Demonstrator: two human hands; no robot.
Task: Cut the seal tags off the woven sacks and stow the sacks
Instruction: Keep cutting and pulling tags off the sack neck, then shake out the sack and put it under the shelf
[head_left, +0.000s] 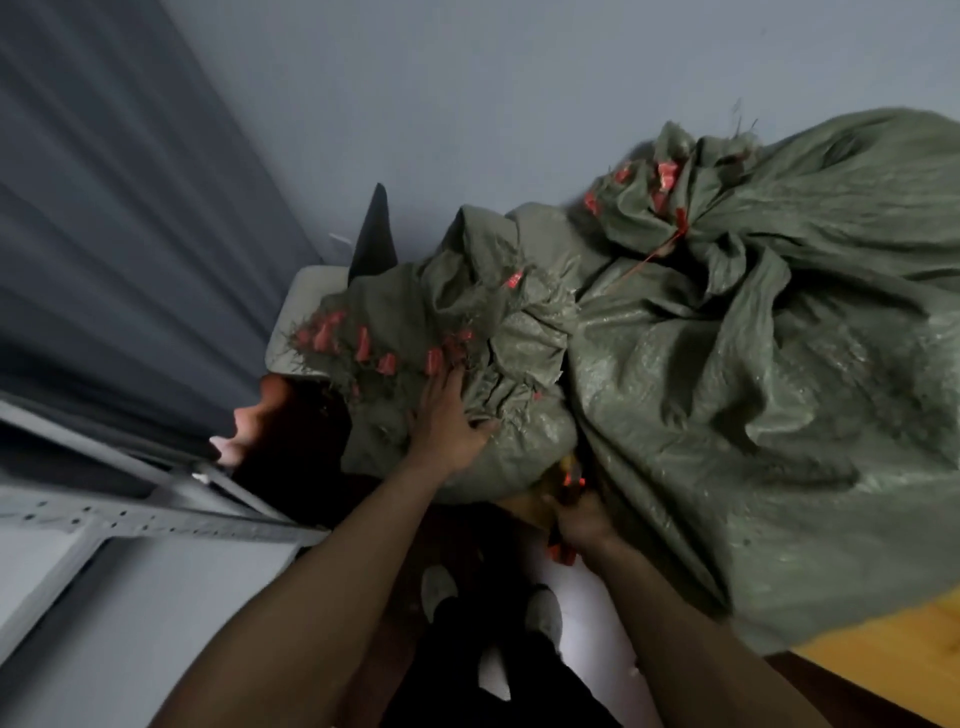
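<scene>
seal tags (434, 360) at left fingertips (448, 378)

Storeroom: slotted metal racking (156, 525), heaped sacks (727, 364)

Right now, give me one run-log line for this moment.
left hand: pressing front sack | right hand: gripping red tool | red tags: on sack

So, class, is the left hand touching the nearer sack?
Touching: head view shows the left hand lying flat on the nearer sack, fingers spread.
</scene>
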